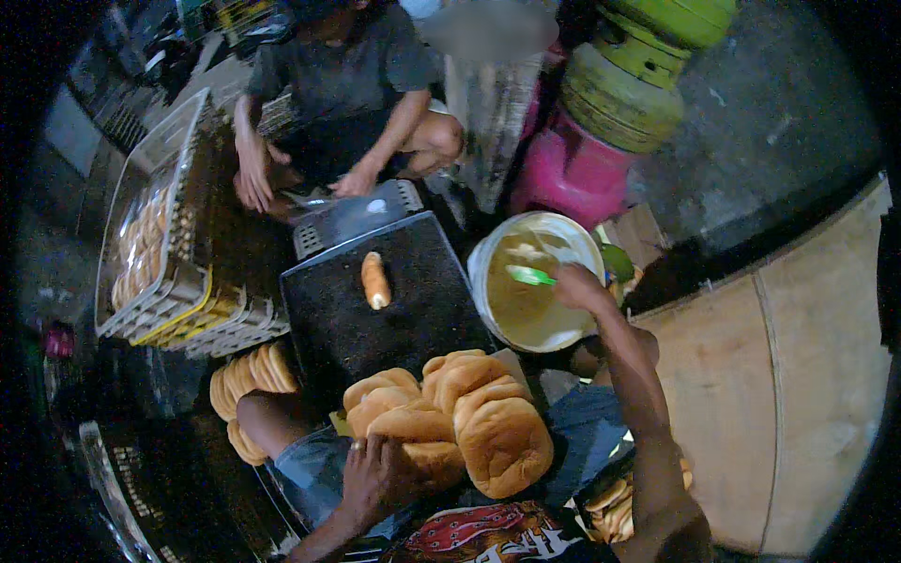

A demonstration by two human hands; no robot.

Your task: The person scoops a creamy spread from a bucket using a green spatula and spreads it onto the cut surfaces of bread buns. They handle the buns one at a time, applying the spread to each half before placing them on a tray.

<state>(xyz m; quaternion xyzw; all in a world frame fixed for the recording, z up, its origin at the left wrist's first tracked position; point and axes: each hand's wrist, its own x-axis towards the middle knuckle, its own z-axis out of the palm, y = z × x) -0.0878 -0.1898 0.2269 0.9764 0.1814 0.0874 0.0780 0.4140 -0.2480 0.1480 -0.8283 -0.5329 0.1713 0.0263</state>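
Observation:
My left hand [374,473] is at the near left of a pile of golden bread buns [503,440], its fingers curled over the edge of one bun [429,457]; its thumb is hidden. My right hand [581,287] reaches over a white bucket [486,281] and grips a green spreading tool [529,275], likely a spatula. Its tip is blurred above the tan, creamy filling [517,313] in the bucket. Beyond the pile, one small elongated bread roll [376,281] with a pale end lies alone on a black tray [338,331].
Opposite me, a person's hands [355,181] work at a plastic bag [352,222] by the tray's far edge. Plastic crates [190,310] with bagged bread stand left. More buns [250,380] lie beside my knee. Green gas cylinders [626,91] and a wooden board [732,387] are at right.

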